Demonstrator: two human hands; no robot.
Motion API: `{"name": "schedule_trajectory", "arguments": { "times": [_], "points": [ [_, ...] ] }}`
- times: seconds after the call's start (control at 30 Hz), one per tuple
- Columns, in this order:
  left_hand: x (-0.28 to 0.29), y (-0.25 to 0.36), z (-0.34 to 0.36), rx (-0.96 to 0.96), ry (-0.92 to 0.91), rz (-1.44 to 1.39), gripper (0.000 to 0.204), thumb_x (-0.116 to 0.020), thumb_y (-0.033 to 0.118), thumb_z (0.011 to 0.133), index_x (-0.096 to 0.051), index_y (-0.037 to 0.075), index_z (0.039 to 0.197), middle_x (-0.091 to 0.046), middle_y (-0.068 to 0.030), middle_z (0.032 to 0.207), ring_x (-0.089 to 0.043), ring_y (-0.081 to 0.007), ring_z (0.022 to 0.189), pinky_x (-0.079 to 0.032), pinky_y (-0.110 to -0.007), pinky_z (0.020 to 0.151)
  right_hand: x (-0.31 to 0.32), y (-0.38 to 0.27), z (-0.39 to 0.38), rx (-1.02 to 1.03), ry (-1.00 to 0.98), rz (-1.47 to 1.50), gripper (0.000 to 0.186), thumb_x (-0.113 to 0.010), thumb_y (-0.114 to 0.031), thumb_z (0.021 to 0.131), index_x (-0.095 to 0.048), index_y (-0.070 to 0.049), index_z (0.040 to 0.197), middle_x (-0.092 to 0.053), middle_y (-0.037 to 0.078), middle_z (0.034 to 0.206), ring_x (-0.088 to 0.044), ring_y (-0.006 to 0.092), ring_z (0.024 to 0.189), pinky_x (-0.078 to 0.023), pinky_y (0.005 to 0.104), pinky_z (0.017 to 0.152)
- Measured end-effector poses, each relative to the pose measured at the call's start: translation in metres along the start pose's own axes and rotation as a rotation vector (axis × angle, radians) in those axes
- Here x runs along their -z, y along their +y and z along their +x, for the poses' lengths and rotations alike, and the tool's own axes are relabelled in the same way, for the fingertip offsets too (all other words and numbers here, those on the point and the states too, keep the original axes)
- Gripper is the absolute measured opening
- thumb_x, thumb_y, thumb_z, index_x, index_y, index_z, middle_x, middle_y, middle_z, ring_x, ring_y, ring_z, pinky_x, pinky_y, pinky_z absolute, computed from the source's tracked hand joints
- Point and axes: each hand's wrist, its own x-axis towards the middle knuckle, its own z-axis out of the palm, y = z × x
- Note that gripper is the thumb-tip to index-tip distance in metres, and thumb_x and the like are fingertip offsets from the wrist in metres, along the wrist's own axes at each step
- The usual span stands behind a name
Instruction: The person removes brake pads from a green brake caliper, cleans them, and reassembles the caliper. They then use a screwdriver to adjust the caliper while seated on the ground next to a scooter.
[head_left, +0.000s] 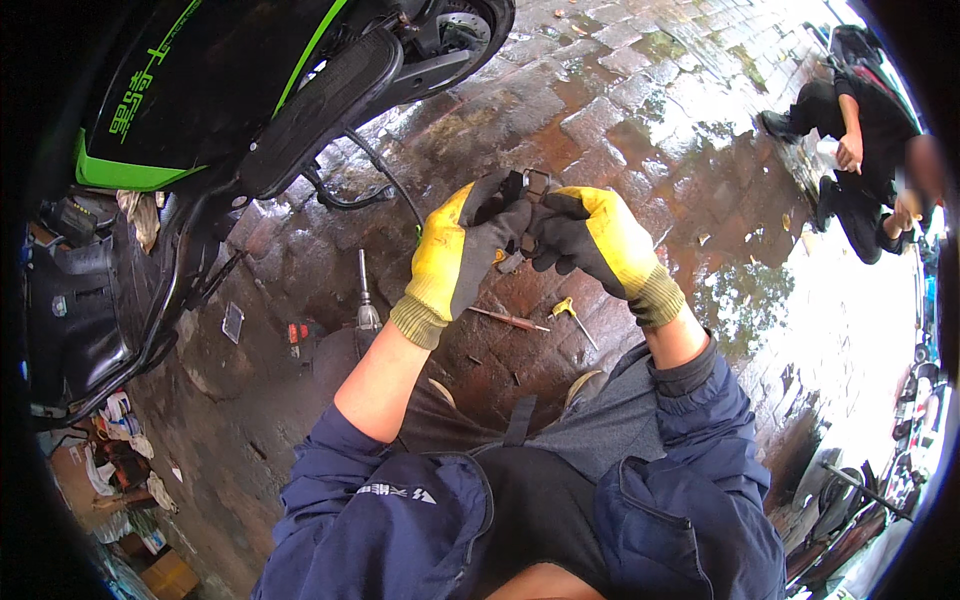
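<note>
My left hand [462, 240], in a yellow and black work glove, is closed with its fingertips around a small dark metal part [537, 184]. Gloved the same way, my right hand [606, 240] grips that part from the other side. The two hands meet above the wet brick ground, and the fingers hide much of the part, so its exact kind cannot be made out. Below them on the ground lie a screwdriver [512, 319] with a reddish handle and a yellow-handled key [568, 308]. A silver tool with a long shaft [365, 285] rests left of my left forearm.
A black and green scooter [200, 90] fills the upper left, its stand [350, 197] reaching toward my hands. Cardboard boxes [170, 575] and clutter lie at lower left. Another person [875, 140] crouches at upper right. Vehicles [850, 510] line the right edge.
</note>
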Motion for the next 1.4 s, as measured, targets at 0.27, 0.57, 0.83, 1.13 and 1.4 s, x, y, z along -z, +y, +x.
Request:
{"name": "schedule_trajectory", "arguments": {
  "times": [0.27, 0.57, 0.83, 1.13, 1.4],
  "points": [
    [-0.005, 0.006, -0.006, 0.000, -0.089, -0.019, 0.021, -0.069, 0.013, 0.105, -0.071, 0.005, 0.125, -0.070, 0.0025, 0.102, -0.065, -0.0072, 0.084, -0.054, -0.024, 0.073, 0.007, -0.010, -0.004, -0.010, -0.062, 0.011, 0.030, -0.067, -0.012, 0.095, -0.072, 0.003, 0.120, -0.078, 0.008, 0.086, -0.075, 0.0158, 0.072, -0.059, 0.0283, 0.065],
    [-0.007, 0.010, -0.005, 0.089, -0.089, 0.036, 0.029, -0.068, 0.020, 0.106, -0.069, 0.005, 0.131, -0.070, 0.0011, 0.108, -0.066, -0.0090, 0.092, -0.053, -0.026, 0.083, 0.014, -0.010, 0.003, -0.085, -0.102, 0.038, 0.023, -0.070, -0.013, 0.098, -0.072, 0.004, 0.113, -0.078, 0.010, 0.089, -0.078, 0.0172, 0.075, -0.060, 0.0266, 0.062],
    [-0.009, 0.011, -0.007, 0.112, -0.095, 0.024, 0.029, -0.065, 0.021, 0.107, -0.068, 0.003, 0.130, -0.070, -0.0008, 0.107, -0.068, -0.0109, 0.092, -0.056, -0.029, 0.086, 0.012, -0.013, -0.003, 0.012, -0.071, -0.003, 0.021, -0.071, -0.016, 0.097, -0.074, 0.002, 0.108, -0.077, 0.007, 0.086, -0.077, 0.0140, 0.073, -0.059, 0.0257, 0.061],
    [-0.007, 0.022, -0.011, 0.152, -0.118, 0.039, 0.027, -0.063, 0.022, 0.107, -0.068, 0.004, 0.126, -0.074, -0.0038, 0.107, -0.072, -0.0134, 0.092, -0.060, -0.030, 0.083, 0.014, -0.007, 0.002, -0.023, -0.010, -0.023, 0.028, -0.070, -0.026, 0.097, -0.076, 0.000, 0.106, -0.075, 0.004, 0.082, -0.073, 0.0111, 0.070, -0.054, 0.0259, 0.062],
    [0.003, 0.027, -0.006, 0.206, -0.146, -0.275, 0.033, -0.061, 0.026, 0.107, -0.066, 0.001, 0.128, -0.075, -0.0095, 0.113, -0.075, -0.0179, 0.098, -0.064, -0.033, 0.084, 0.030, -0.004, -0.001, 0.065, -0.075, 0.115, 0.029, -0.068, -0.029, 0.098, -0.074, -0.002, 0.106, -0.075, 0.004, 0.084, -0.071, 0.0136, 0.071, -0.054, 0.0272, 0.065]
  ]
}}
